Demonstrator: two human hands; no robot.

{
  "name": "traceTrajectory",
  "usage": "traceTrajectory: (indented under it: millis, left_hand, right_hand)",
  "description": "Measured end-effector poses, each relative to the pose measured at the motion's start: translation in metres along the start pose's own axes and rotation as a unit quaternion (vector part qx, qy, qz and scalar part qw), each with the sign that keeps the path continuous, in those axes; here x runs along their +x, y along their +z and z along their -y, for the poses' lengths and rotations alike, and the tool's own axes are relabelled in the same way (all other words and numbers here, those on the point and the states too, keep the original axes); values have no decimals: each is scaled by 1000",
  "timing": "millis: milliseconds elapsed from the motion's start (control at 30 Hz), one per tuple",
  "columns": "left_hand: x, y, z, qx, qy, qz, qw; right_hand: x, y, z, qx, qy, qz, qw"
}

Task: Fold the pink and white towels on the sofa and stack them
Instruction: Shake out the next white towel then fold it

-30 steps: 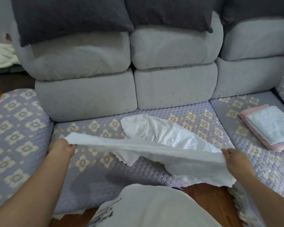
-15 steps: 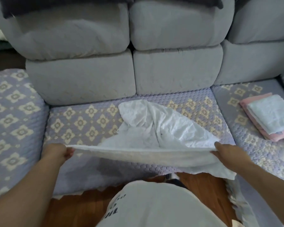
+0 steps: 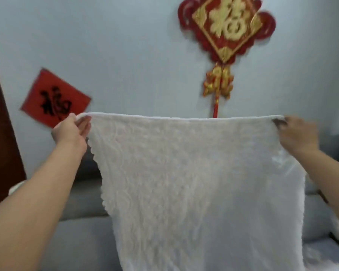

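A white towel [image 3: 194, 184] hangs in the middle of the frame, held up by its top edge so that it drops flat and full-width in front of the sofa [image 3: 80, 241]. The left hand [image 3: 70, 132] pinches the upper left corner, thumb over the hem and fingers behind the cloth. The right hand [image 3: 297, 134] grips the upper right corner, fingers curled round the edge. The two hands are well apart and level, which pulls the top hem taut. Held this way, gravity likely takes out the creases and squares the cloth, so a clean first fold can follow. The scalloped left edge falls free below the left hand.

On the grey wall behind, a red square paper [image 3: 55, 98] sits at left, and a red and gold knot ornament [image 3: 226, 30] hangs at upper right, its tassel ending just behind the towel's top edge.

Much is hidden. The towel's lower end runs off the bottom of the frame, so whether it touches the seat cannot be told. It covers most of the sofa; only grey cushions show at lower left and right. No pink towel or folded stack is in sight. The frame is motion-blurred, so the right fingertips are hard to make out.
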State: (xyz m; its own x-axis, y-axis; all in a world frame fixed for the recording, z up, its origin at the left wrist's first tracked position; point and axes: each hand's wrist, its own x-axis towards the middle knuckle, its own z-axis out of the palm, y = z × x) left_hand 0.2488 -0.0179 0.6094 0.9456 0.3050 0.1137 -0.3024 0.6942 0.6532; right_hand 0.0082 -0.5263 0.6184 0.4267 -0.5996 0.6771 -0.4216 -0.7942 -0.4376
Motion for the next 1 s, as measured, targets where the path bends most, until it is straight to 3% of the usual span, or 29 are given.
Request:
traceTrajectory:
  millis: [100,167,200,267,333,433,533,600,700,767,867,900,1000]
  left_hand:
    - [-39,19,-21,-9,47,-56,997]
    - [-59,10,-21,1,36,-103,994]
    - [-69,-1,-18,14,27,-130,991]
    - [-88,-38,-3,49,-5,-190,980]
    - [-109,-97,22,81,-27,-247,965]
    - [-161,-194,70,201,-77,-277,936]
    - [-225,-292,126,269,-139,-313,900]
    - [-266,-352,157,379,-210,-302,849]
    - [-319,-425,186,578,-314,-227,718]
    - [-348,-458,202,655,-357,-172,644]
    - [-378,-495,224,750,-367,-129,535]
    - [-385,-506,230,768,-371,-113,510]
    - [-410,-513,241,817,-400,-48,411]
  right_hand:
    - [13,-34,4,128,-23,7,991]
    - [2,-52,-4,242,-18,101,965]
    - [-8,-59,-14,268,-22,187,945]
    - [-28,-64,-44,225,-39,383,895]
    - [-54,-52,-82,128,-54,528,838]
    - [-112,-12,-140,-16,-103,623,775]
    - [-195,39,-201,-117,-154,648,736]
    - [-259,71,-243,-137,-176,656,721]
    - [-345,103,-301,-146,-167,672,707]
    - [-389,108,-333,-179,-171,671,699]
    - [-447,117,-379,-184,-182,597,760]
    - [-466,120,-397,-201,-196,595,753]
    - [-510,115,-426,-297,-216,663,652]
